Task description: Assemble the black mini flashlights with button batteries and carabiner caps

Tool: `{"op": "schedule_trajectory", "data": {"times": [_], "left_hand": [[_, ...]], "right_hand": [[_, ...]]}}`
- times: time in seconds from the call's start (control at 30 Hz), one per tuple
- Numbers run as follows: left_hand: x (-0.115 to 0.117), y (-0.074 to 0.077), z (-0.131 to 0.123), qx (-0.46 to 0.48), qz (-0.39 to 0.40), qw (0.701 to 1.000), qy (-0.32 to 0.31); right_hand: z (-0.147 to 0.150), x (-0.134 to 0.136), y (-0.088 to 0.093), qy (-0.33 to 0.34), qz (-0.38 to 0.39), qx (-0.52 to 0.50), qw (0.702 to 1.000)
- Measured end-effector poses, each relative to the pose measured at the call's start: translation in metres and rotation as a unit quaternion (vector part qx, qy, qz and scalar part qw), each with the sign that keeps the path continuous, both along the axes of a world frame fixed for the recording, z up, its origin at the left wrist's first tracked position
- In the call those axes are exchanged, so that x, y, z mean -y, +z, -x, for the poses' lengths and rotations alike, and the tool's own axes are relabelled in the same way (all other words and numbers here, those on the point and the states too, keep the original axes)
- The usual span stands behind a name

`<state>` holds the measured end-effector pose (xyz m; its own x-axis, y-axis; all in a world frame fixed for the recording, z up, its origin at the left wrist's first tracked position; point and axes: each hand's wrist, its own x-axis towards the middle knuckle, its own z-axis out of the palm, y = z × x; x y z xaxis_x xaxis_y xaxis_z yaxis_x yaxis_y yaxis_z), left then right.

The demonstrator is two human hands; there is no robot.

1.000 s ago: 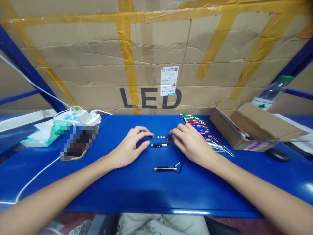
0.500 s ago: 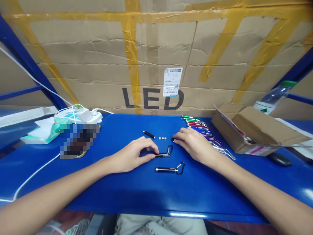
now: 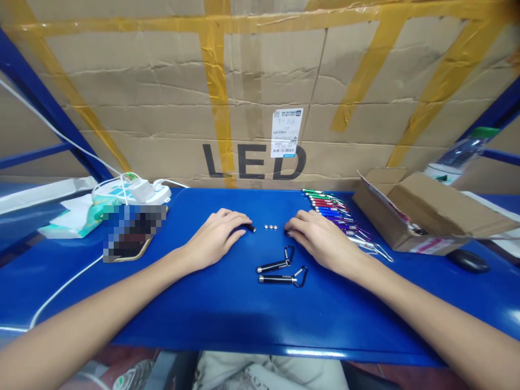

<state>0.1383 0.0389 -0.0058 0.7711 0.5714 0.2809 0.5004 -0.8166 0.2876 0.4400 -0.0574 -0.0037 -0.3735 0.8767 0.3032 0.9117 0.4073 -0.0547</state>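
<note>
My left hand has its fingertips closed around a short black tube lying on the blue table; the fingers cover most of it. Opposite, my right hand pinches a small black part, largely hidden under the fingertips. Three silver button cells sit in a row between the hands. Nearer to me lie two black keychain flashlights with carabiner clips, the upper flashlight slightly tilted and the lower flashlight almost level, close together.
Several coloured keychain flashlights are lined up behind my right hand. Beyond them stand an open cardboard box, a black mouse and a bottle. A phone, tissues and a power strip lie left. A big carton walls the back.
My left hand has let go of the upper black flashlight, which now lies nearer the lower one, and has moved up to the black tube. My right hand stays almost in place.
</note>
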Motion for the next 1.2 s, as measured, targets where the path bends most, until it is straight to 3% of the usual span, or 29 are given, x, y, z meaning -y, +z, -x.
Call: {"op": "schedule_trajectory", "data": {"times": [0.2, 0.37, 0.5, 0.63, 0.8, 1.0, 1.2], "left_hand": [[0.002, 0.001, -0.001, 0.013, -0.012, 1.000, 0.017], [0.006, 0.000, -0.006, 0.107, 0.120, 0.987, 0.014], [0.015, 0.005, -0.011, 0.153, 0.212, 0.965, -0.027], [0.021, 0.009, -0.012, 0.136, 0.217, 0.964, -0.076], [0.019, 0.006, -0.011, 0.140, 0.177, 0.972, -0.067], [0.020, 0.007, -0.011, 0.132, 0.149, 0.977, -0.079], [0.020, 0.007, -0.010, 0.122, 0.140, 0.979, -0.078]], "right_hand": [[0.004, 0.002, 0.003, -0.019, -0.006, 0.010, 1.000], [0.006, 0.002, 0.005, -0.039, 0.002, 0.028, 0.999], [0.008, 0.001, 0.003, -0.052, -0.014, 0.022, 0.998], [0.019, 0.001, 0.000, -0.006, -0.021, -0.030, 0.999], [0.027, -0.003, -0.004, 0.054, 0.013, -0.022, 0.998], [0.017, -0.007, -0.003, 0.068, -0.031, -0.049, 0.996], [0.020, 0.000, 0.005, 0.075, -0.026, -0.079, 0.994]]}}
